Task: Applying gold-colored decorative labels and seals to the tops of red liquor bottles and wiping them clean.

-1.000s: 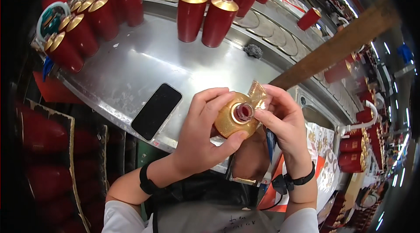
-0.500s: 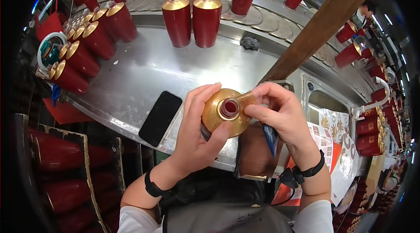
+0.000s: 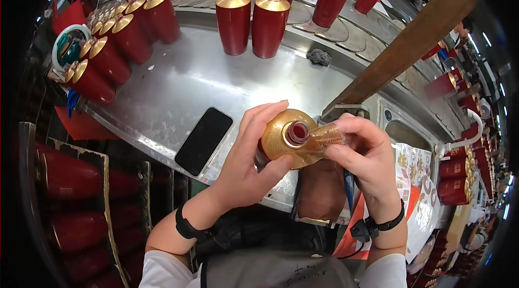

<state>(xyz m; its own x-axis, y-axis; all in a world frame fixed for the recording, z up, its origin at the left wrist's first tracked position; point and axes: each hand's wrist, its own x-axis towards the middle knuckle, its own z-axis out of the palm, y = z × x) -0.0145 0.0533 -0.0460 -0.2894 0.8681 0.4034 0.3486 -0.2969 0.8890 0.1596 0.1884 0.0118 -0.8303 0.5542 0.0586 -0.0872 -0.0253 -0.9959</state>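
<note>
Gold-shouldered red bottle (image 3: 289, 139), mouth open and facing up at me, sits over the near edge of the steel table (image 3: 178, 82). Bare steel runs from the black phone (image 3: 204, 140) up to two standing bottles (image 3: 251, 20). My left hand (image 3: 246, 166) wraps its body; my right hand (image 3: 362, 153) pinches what looks like a gold cap (image 3: 327, 135) beside the mouth.

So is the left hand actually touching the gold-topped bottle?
Touching. The head view shows the left hand wrapped around the gold-topped bottle, thumb and fingers pressed on its gold shoulder with no gap.
</note>
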